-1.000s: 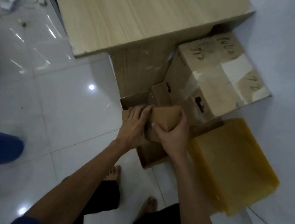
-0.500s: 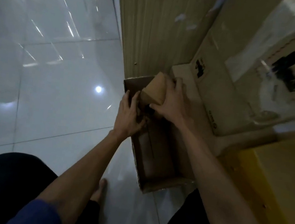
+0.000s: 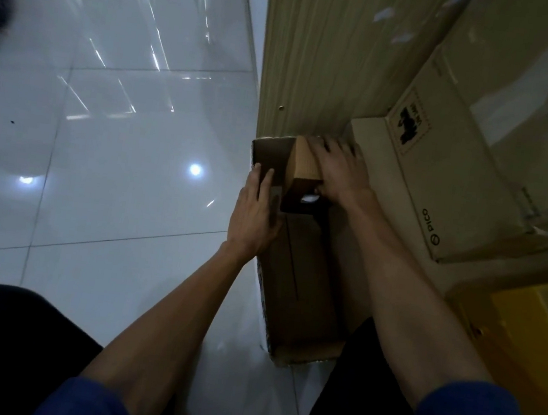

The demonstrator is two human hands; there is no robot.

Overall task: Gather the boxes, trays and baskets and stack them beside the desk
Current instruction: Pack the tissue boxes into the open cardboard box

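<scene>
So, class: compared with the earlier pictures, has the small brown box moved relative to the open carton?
Yes. The small brown box, held in the right hand, has gone down into the open carton, toward its far end by the desk panel.

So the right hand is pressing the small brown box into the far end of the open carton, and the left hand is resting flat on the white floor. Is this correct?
Not quite. In the head view the left hand is not on the floor; it rests on the left wall of the open carton. The rest holds: the right hand presses the small brown box into the carton's far end.

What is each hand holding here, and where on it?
Right hand grips the small box over its top. Left hand rests on the open carton's left wall, gripping nothing.
</scene>
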